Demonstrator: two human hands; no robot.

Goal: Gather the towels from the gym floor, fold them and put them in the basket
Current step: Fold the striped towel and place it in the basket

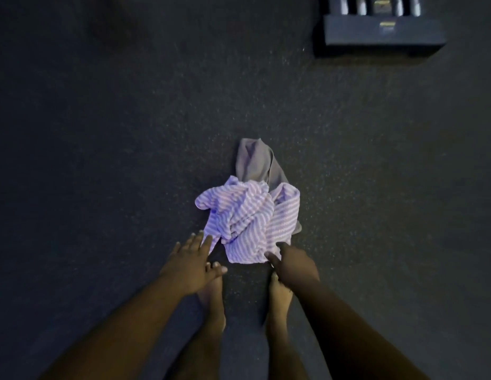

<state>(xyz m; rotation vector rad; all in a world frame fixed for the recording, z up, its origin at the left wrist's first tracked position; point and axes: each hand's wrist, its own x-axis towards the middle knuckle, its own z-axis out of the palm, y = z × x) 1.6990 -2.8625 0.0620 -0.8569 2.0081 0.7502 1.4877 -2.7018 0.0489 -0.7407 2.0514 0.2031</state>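
Gathering stage: two crumpled towels on the gym floor, neither folded, both hands reaching down to them.

Left to right: the left hand is spread flat, fingers straight, fingertips at or just short of the near-left edge of the striped towel; whether they touch cannot be told. The striped towel lies bunched on the dark floor, overlapping a grey towel that shows beyond it. The right hand sits at the towel's near-right corner with fingers curled downward; it appears to be pinching the cloth, though the grip is hidden. No basket is in view, so, judging by this, folding and stowing are all left. A dark rack base stands far right, well apart.
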